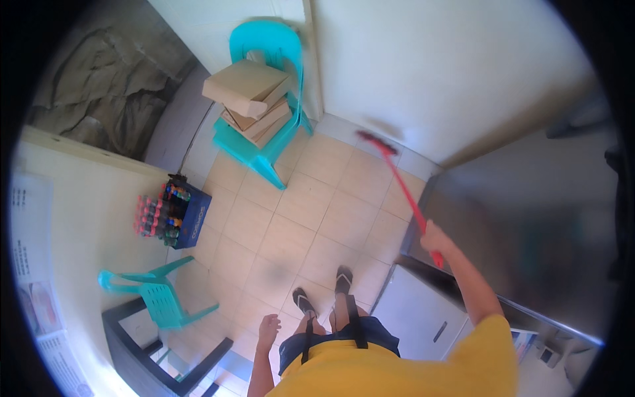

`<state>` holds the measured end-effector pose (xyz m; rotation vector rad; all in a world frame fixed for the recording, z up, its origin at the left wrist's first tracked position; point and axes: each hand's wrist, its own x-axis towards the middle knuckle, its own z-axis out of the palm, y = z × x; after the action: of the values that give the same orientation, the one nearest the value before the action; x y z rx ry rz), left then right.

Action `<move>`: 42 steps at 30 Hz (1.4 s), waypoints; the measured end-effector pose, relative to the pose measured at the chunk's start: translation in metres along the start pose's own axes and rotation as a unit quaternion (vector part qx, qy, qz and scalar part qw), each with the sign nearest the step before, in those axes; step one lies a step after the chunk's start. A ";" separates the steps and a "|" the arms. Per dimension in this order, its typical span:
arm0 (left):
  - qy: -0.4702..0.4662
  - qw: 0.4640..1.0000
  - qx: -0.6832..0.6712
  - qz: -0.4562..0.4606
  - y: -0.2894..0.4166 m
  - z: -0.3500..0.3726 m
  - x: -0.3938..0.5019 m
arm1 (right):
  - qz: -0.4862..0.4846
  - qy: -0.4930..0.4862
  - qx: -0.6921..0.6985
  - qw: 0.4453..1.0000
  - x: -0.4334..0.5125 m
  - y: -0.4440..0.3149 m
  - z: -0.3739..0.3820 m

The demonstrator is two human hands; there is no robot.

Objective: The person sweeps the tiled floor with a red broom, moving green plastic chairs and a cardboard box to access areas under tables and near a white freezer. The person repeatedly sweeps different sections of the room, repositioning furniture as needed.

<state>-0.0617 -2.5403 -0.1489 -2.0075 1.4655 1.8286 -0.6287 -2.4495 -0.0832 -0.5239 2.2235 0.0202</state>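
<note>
My right hand (pixel 436 238) grips the lower part of a red handle on a long-handled brush (pixel 404 191). The handle slants away to the upper left, and its dark, blurred head (pixel 377 141) appears beside the foot of the white wall. Whether the bristles touch wall or tile cannot be told. My left hand (pixel 269 328) hangs low at my side, empty, its fingers loosely bent and a little apart. Beneath me stretches the beige tiled floor (pixel 297 218), where my feet stand in dark sandals.
A teal plastic chair (pixel 268 166) bears stacked cardboard boxes (pixel 250 87). Left are a blue crate (pixel 198 218) with bottles (pixel 151 216), a second teal chair (pixel 163 302) and a dark-framed table (pixel 124 342). A large metallic surface (pixel 501 233) and a white cabinet (pixel 421 312) flank my right.
</note>
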 end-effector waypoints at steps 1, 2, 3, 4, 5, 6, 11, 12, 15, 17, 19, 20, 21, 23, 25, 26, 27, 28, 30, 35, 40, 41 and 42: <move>0.001 1.000 -0.009 -0.016 -0.003 0.001 -0.004 | 0.023 0.005 0.063 0.998 0.033 0.005 0.005; 0.001 0.999 -0.019 -0.031 -0.006 0.002 -0.007 | 0.059 0.016 0.135 0.989 0.063 0.008 0.014; 0.000 0.999 -0.026 -0.048 -0.011 0.004 -0.009 | 0.053 0.012 0.115 0.992 0.084 0.006 0.031; 0.006 0.998 -0.020 -0.057 -0.016 0.006 -0.012 | 0.009 -0.003 0.079 0.997 0.088 0.004 0.061; 0.011 0.997 -0.023 -0.070 -0.020 0.006 -0.014 | -0.135 -0.023 -0.046 0.990 0.082 -0.001 0.098; 0.015 0.996 -0.025 -0.083 -0.024 0.007 -0.016 | -0.237 -0.050 -0.137 0.961 0.057 -0.006 0.144; 0.023 0.992 -0.059 -0.106 -0.032 0.014 -0.020 | -0.117 -0.244 0.161 0.949 -0.102 -0.017 0.282; 0.015 0.993 -0.057 -0.106 -0.030 0.014 -0.018 | -0.132 -0.256 0.218 0.933 -0.114 -0.019 0.271; 0.006 0.994 -0.059 -0.093 -0.023 0.014 -0.008 | 0.041 -0.456 0.231 0.858 -0.115 -0.027 0.178; 0.009 0.995 -0.057 -0.077 -0.016 0.011 -0.001 | -0.004 -0.469 0.231 0.852 -0.131 -0.027 0.109; 0.021 0.996 -0.054 -0.061 -0.013 0.008 0.004 | -0.020 -0.400 0.184 0.898 -0.150 -0.025 0.057; 0.023 0.996 -0.058 -0.057 -0.011 0.006 0.005 | -0.036 -0.334 0.181 0.924 -0.155 -0.021 0.037; 0.029 0.997 -0.052 -0.056 -0.010 0.006 0.006 | -0.028 -0.299 0.161 0.940 -0.156 -0.016 0.023; 0.031 0.996 -0.058 -0.064 -0.009 0.007 0.007 | -0.028 -0.153 0.156 0.975 -0.148 -0.005 0.015; 0.030 0.996 -0.057 -0.062 -0.007 0.010 0.007 | 0.015 -0.090 0.171 0.981 -0.119 0.006 0.023; 0.027 0.996 -0.057 -0.056 -0.006 0.013 0.006 | 0.045 -0.056 0.182 0.981 -0.101 0.011 0.032; 0.025 0.997 -0.057 -0.050 -0.006 0.016 0.004 | 0.051 -0.061 0.222 0.972 -0.082 0.013 0.043; 0.030 0.997 -0.058 -0.047 -0.004 0.020 0.005 | 0.066 -0.076 0.269 0.958 -0.063 0.013 0.053; 0.025 0.995 -0.085 -0.037 0.001 0.030 0.005 | 0.120 -0.125 0.325 0.930 -0.042 0.010 0.074; -0.041 0.999 0.007 -0.024 0.033 0.077 0.023 | -0.123 -0.272 0.175 0.938 -0.094 -0.040 0.148; -0.176 0.877 -0.406 -0.189 0.089 0.133 0.007 | 0.129 -0.438 0.328 0.827 -0.155 -0.095 0.151; -0.182 0.850 -0.445 -0.215 0.104 0.140 0.007 | 0.118 -0.475 0.316 0.813 -0.156 -0.105 0.141; -0.197 0.813 -0.495 -0.233 0.116 0.145 0.006 | 0.119 -0.503 0.292 0.804 -0.158 -0.115 0.133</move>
<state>-0.2458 -2.5208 -0.1359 -1.7617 -0.2105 2.7557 -0.3982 -2.4722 -0.0346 0.1329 1.1207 -0.2057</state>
